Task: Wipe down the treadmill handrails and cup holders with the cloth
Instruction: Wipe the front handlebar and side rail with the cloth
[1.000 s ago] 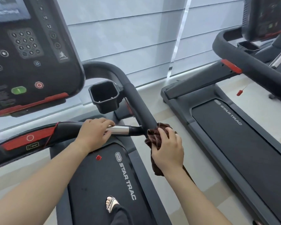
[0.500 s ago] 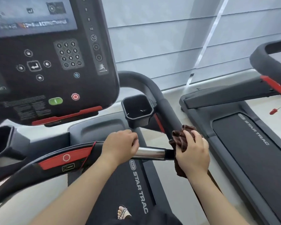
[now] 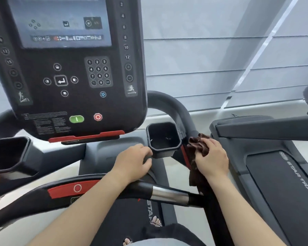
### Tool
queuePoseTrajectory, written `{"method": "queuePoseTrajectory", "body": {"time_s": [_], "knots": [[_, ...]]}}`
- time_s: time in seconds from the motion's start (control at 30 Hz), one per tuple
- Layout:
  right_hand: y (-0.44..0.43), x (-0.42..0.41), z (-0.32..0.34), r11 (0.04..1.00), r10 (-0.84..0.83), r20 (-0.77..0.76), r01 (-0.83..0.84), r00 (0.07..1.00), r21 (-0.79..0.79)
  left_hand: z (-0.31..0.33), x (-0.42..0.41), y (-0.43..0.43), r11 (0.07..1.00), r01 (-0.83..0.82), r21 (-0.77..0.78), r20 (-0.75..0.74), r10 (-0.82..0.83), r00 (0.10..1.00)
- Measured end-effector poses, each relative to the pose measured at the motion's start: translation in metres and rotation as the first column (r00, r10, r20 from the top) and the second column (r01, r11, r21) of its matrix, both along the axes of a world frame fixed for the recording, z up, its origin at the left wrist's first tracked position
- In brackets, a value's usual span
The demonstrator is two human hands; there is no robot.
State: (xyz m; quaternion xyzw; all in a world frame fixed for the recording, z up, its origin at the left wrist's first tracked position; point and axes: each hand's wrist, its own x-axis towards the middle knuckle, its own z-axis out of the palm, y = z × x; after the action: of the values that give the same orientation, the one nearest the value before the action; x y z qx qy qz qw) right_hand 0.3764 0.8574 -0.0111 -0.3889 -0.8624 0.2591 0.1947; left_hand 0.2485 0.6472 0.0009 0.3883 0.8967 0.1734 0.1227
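Observation:
My right hand presses a dark brown cloth against the black right handrail, just right of the right cup holder. The cloth's tail hangs down along the rail. My left hand lies off the front crossbar, fingers loosely curled and touching the lower left corner of that cup holder, with nothing in the hand. The left cup holder is at the far left.
The black console with screen, keypad and green and red buttons fills the upper left. A second treadmill stands close on the right. Grey blinds cover the window behind. My sandalled foot rests on the belt.
My left hand has let go of the crossbar and moved forward to the right cup holder. My right hand slid the cloth up the handrail. The view shifted left and closer.

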Motion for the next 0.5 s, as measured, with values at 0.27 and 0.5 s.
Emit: {"method": "queuePoseTrajectory", "body": {"time_s": [0.27, 0.5], "knots": [[0.009, -0.081, 0.026, 0.945, 0.326, -0.119, -0.322, 0.938, 0.054, -0.013, -0.032, 0.016, 0.980, -0.201, 0.001, 0.104, 0.200, 0.974], [0.001, -0.082, -0.015, 0.937, 0.349, 0.024, -0.348, 0.937, -0.038, -0.029, -0.034, 0.014, 0.963, -0.266, -0.043, 0.192, 0.269, 0.944]]}}
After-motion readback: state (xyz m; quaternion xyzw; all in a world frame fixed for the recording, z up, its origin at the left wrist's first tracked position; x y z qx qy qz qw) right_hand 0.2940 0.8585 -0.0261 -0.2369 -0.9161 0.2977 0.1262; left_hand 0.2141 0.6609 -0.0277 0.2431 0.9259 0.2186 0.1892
